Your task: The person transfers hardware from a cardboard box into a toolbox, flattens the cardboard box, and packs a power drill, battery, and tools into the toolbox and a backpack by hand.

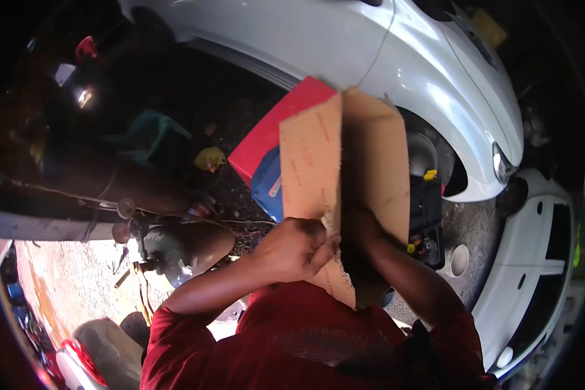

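Observation:
A brown cardboard box [311, 156] with a torn, ragged edge stands in front of my chest, its opening facing me. My left hand [297, 250] is closed on that torn edge, knuckles up and thumb pointing along the cardboard. My right hand [363, 229] reaches into the dark inside of the box. Its fingers are lost in shadow, so I cannot see whether they hold anything.
Behind the box lie a red box [260, 140] and a blue package [266, 184]. At the right are a black tool case [426, 205] and a white bucket [457, 260]. A white car [344, 45] stands ahead; a dark gas cylinder [192, 250] lies at left.

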The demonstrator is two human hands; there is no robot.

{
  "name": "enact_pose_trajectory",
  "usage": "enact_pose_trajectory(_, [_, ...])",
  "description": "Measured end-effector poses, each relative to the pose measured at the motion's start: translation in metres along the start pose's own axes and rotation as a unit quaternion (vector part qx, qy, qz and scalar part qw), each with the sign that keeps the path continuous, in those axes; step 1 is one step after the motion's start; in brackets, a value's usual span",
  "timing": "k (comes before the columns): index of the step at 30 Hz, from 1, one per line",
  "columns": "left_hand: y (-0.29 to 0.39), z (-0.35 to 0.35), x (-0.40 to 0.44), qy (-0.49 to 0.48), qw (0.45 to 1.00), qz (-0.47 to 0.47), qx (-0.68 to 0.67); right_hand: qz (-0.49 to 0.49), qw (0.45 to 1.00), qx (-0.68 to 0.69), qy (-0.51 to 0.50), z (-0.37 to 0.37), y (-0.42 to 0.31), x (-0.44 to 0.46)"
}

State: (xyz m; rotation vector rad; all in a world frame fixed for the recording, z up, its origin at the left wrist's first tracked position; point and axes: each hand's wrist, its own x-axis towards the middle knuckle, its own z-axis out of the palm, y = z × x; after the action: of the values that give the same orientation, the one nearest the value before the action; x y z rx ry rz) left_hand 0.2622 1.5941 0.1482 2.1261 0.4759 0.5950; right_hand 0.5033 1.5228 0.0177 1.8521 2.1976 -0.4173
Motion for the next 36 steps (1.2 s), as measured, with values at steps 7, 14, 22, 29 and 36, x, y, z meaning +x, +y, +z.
enact_pose_trajectory(7, [-0.063, -0.095, -0.039, 0.238, 0.943, -0.190, -0.136, 0.151, 0.778, 0.516, 0.326, -0.154, 0.057, -0.161])
enact_pose_trajectory(14, [-0.106, -0.212, -0.056, 0.245, 0.910, -0.297, 0.156, 0.398, 0.823, 0.357, 0.193, 0.046, 0.091, -0.221])
enact_pose_trajectory(22, [-0.244, -0.360, -0.088, 0.132, 0.847, -0.320, 0.404, 0.497, 0.613, 0.559, 0.256, 0.135, 0.101, -0.279])
enact_pose_trajectory(29, [-0.304, -0.384, -0.127, 0.126, 0.732, -0.294, 0.601, 0.463, 0.562, 0.653, 0.208, 0.113, 0.102, -0.256])
enact_pose_trajectory(36, [-0.340, -0.355, -0.134, 0.155, 0.706, -0.436, 0.537, 0.411, 0.523, 0.708, 0.238, 0.069, 0.083, -0.200])
